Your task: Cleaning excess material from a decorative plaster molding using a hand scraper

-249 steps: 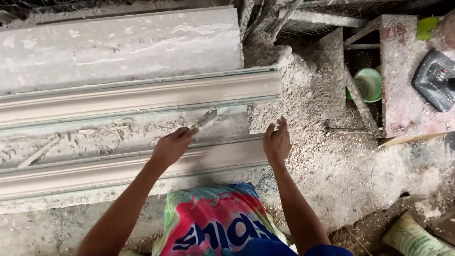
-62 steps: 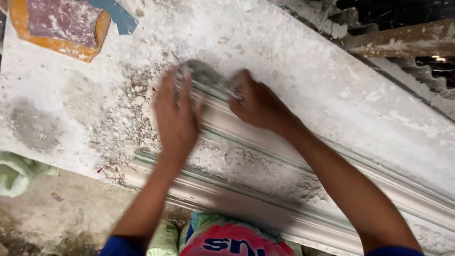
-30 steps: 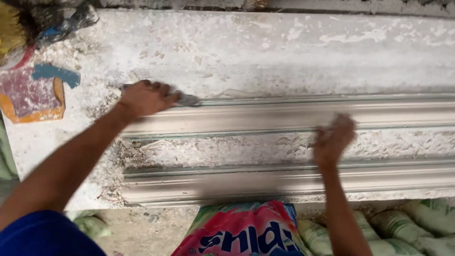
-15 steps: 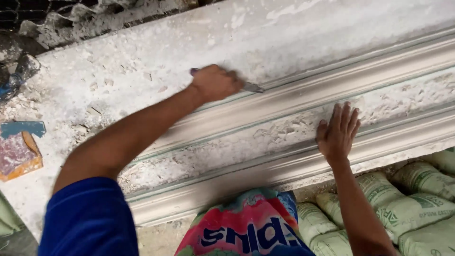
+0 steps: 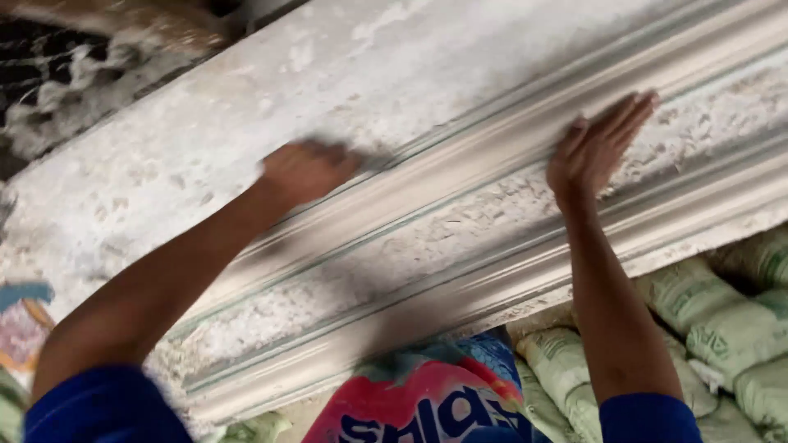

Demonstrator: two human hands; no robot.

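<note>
Two long pale plaster mouldings lie side by side on a white, plaster-caked slab (image 5: pixel 246 107), running diagonally from lower left to upper right. My left hand (image 5: pixel 305 170) is closed and blurred at the upper edge of the far moulding (image 5: pixel 460 164), with a small metal scraper (image 5: pixel 373 160) showing only as a dark smear at its fingertips. My right hand (image 5: pixel 597 148) lies flat with fingers together on the same moulding, further right. The near moulding (image 5: pixel 492 291) runs below both hands, and neither hand touches it.
Stacked pale green sacks (image 5: pixel 714 328) lie under the slab's edge at lower right. A colourful printed cloth (image 5: pixel 419 402) is at the bottom centre. Rubble and a dark gap (image 5: pixel 74 90) border the slab at upper left. An orange and blue object (image 5: pixel 20 320) sits at the left edge.
The view has swung and come closer to the mouldings. My left hand with the scraper has slid along the far moulding's upper edge. My right hand has moved from the near moulding up onto the far one.
</note>
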